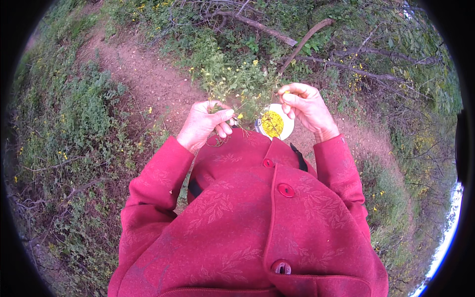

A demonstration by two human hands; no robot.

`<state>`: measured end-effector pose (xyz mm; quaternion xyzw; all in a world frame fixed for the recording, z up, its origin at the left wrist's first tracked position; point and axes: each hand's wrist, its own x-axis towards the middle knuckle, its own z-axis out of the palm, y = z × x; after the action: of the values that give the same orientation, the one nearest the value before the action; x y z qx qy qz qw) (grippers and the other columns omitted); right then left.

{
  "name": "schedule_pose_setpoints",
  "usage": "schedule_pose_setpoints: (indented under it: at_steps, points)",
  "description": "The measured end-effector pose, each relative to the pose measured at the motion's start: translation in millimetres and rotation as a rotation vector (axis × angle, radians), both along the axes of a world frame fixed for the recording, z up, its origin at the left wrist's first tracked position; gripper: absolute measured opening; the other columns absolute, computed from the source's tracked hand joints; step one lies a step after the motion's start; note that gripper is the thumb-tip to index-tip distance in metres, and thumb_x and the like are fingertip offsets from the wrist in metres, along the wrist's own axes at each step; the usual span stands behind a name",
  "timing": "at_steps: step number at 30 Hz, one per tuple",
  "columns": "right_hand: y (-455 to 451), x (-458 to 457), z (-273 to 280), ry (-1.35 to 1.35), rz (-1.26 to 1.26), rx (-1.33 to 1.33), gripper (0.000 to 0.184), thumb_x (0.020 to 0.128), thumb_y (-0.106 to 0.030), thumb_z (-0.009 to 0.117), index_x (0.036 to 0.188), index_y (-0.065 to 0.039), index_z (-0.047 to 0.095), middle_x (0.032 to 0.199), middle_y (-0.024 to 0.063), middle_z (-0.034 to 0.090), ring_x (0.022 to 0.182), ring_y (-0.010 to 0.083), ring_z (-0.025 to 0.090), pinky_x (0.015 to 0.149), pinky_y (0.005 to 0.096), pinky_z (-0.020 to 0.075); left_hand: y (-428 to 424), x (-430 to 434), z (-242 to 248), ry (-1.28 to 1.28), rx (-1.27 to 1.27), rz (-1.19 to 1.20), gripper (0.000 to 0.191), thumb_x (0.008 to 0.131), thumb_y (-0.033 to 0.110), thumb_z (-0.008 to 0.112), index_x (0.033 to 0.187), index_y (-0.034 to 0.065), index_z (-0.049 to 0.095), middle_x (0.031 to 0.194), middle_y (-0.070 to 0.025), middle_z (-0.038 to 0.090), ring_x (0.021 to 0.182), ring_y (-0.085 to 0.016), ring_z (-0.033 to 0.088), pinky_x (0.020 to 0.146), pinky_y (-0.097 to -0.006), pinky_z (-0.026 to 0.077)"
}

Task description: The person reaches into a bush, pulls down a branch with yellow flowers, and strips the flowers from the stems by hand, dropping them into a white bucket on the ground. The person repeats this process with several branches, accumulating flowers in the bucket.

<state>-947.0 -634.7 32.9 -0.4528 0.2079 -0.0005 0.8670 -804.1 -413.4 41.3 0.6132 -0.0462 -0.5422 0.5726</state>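
Note:
My left hand (209,121) is closed around thin green flower stems (241,128), some of which stick out past the thumb. A small yellow blossom (240,116) sits just right of that thumb. Between the thumb and forefinger of my right hand (305,107) is a yellow flower (287,92), pinched at its tip. Below and left of this hand is a white bucket (288,126), close against the front of my red jacket (230,222). Many loose yellow petals or flower heads (272,123) lie inside it. The jacket hides part of the bucket.
A leafy plant with yellow flowers (232,76) grows just beyond my hands. Bare branches (259,28) and a thick curved stick (306,41) cross the brush behind it. A dirt path (144,78) runs past on the left, with dense green shrubs (89,92) beside it.

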Motion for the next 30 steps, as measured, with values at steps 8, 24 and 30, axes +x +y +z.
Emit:
schedule_pose_setpoints:
  at_steps: [8,24,30]
  points:
    - [51,7,-12,0.142,0.134,-0.126,0.017,0.087,-0.018,0.061,0.091,-0.002,0.06,0.07,0.0017,0.059,0.055,0.0064,0.053,0.048,0.0176,0.0405,-10,-7,-3,-0.028,-0.022,0.011,0.011,0.084,0.009,0.062,0.088,-0.001,0.061,0.071,-0.0089,0.064,0.051,-0.013,0.06,0.042,-0.0212,0.048]
    - [62,35,4,0.149,0.126,-0.262,0.027,0.079,-0.014,0.07,0.1,0.001,0.06,0.071,0.0007,0.059,0.054,0.003,0.049,0.045,0.0175,0.0376,-17,-16,2,-0.221,0.147,-0.196,0.009,0.085,0.007,0.06,0.087,-0.0013,0.062,0.069,-0.0068,0.063,0.051,-0.01,0.06,0.042,-0.0203,0.047]
    - [66,36,-4,0.207,0.053,-0.163,0.018,0.083,-0.014,0.066,0.093,0.0,0.061,0.065,0.0002,0.059,0.049,0.0024,0.046,0.041,0.0161,0.0348,-17,-16,2,-0.197,0.095,-0.148,0.009,0.085,0.008,0.06,0.087,-0.001,0.062,0.07,-0.0068,0.063,0.051,-0.01,0.06,0.042,-0.0198,0.047]
